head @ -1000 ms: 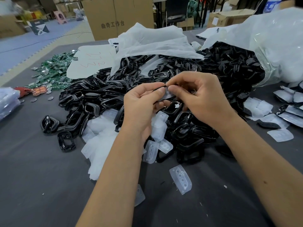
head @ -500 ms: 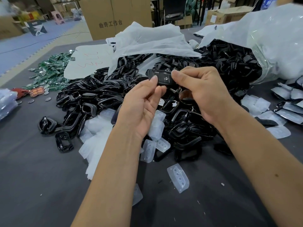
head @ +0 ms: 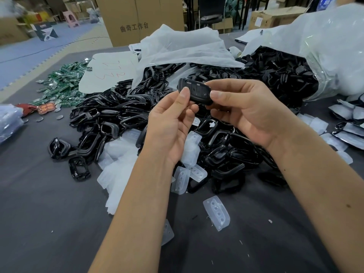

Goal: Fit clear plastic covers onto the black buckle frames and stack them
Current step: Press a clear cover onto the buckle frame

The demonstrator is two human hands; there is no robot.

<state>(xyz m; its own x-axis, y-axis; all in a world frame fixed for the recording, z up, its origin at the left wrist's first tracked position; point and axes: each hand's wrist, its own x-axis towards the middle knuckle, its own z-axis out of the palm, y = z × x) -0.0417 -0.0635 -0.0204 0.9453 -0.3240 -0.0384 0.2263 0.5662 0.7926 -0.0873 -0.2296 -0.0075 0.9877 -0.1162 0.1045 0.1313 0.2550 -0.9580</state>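
Two hands hold one black buckle frame in the air above the big heap of black frames on the desk. The left hand pinches the near-left edge of the frame between thumb and fingertips, with the palm turned up. The right hand grips the right end of the frame, its thumb on top and its fingers curled below. The frame lies almost level, with its long side running left to right, and its face shows small window-like openings; I cannot tell if a clear cover sits in it.

Many loose clear plastic covers lie under the left wrist, among the frames. One single cover lies apart on the dark desk, near the right forearm. At the right edge a few fitted pieces lie in a loose row. A large clear bag behind the right hand spills more black frames. A white bag lies at the back of the heap, and green circuit boards lie far left.
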